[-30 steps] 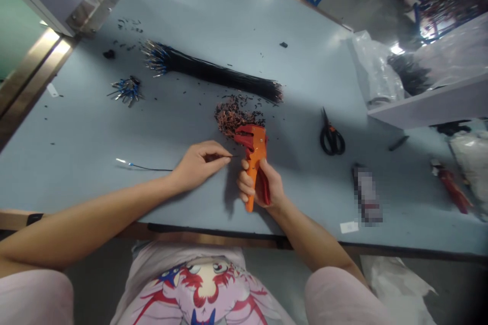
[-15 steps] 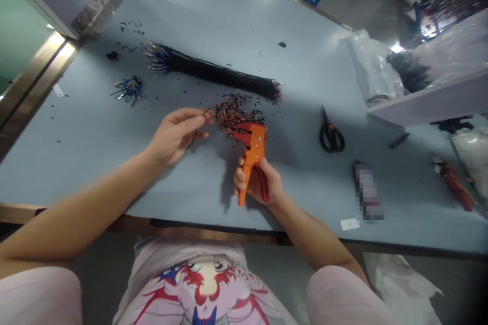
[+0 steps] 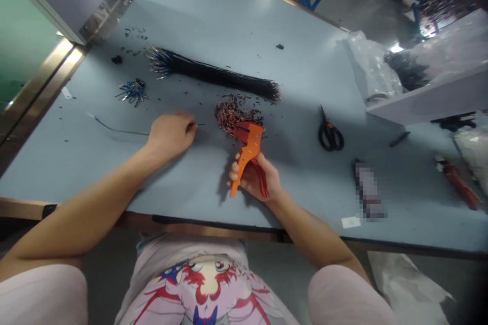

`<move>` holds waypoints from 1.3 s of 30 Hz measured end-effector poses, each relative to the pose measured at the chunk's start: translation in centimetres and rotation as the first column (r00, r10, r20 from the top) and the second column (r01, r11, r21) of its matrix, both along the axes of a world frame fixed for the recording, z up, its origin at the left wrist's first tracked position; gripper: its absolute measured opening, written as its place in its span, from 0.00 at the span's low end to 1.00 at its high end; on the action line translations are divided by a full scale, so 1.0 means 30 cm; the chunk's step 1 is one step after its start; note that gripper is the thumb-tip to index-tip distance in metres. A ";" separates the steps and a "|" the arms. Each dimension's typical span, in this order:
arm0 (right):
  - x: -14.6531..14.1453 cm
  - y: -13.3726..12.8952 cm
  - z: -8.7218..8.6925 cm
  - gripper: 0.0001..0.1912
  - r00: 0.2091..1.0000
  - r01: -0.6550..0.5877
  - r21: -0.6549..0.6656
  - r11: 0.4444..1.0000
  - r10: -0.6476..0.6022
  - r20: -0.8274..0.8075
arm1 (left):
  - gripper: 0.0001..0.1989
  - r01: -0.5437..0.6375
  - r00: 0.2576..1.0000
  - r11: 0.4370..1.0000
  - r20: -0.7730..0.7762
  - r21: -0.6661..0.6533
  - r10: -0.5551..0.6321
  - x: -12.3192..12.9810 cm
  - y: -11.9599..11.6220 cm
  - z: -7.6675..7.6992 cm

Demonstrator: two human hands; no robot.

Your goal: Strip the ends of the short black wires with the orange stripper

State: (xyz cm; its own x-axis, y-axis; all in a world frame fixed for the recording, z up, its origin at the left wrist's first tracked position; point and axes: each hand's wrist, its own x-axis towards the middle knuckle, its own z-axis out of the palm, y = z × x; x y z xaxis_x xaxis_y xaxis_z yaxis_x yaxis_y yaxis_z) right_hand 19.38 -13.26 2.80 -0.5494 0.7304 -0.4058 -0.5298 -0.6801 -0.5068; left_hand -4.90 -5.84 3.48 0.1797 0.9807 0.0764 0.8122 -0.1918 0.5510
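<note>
Pinching a thin black wire point(image 3: 129, 132) between thumb and fingers, the left hand point(image 3: 172, 134) hovers left of centre in the frame. At centre, the right hand point(image 3: 259, 177) wraps its fingers around an orange-and-red hand tool point(image 3: 249, 144), its head beside a pile of brown-and-black clippings point(image 3: 231, 114).

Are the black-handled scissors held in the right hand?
No, the scissors lie on the pale blue table, and the right hand holds an orange and red tool.

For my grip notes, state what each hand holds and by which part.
The right hand holds orange-and-red pliers by the handles. The left hand holds a thin wire, apparently near one end.
</note>
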 end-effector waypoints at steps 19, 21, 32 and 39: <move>-0.004 -0.020 -0.018 0.21 0.998 -0.029 0.134 0.991 0.022 0.055 | 0.09 -0.096 0.907 0.979 0.421 0.181 0.011 0.043 -0.041 0.028; -0.003 -0.028 -0.023 0.22 0.996 -0.056 0.202 0.978 0.041 0.079 | 0.10 -0.053 0.913 0.982 0.407 0.181 -0.026 0.050 -0.057 0.034; -0.002 -0.031 -0.022 0.25 0.991 -0.074 0.218 0.973 0.047 0.123 | 0.05 0.090 0.965 0.914 0.193 0.396 -0.179 0.049 -0.055 0.026; 0.008 -0.040 -0.038 0.24 0.985 -0.139 0.283 0.949 0.103 0.139 | 0.07 0.212 0.961 0.888 0.079 0.407 -0.266 0.053 -0.078 0.024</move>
State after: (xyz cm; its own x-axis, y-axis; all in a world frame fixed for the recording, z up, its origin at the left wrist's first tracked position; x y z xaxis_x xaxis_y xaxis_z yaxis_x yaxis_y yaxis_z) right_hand 19.63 -14.46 1.66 -0.6011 0.7575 -0.2546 -0.3753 -0.5489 -0.7469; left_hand -3.32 -8.17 4.20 0.3674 0.7950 0.4827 0.6411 -0.5925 0.4878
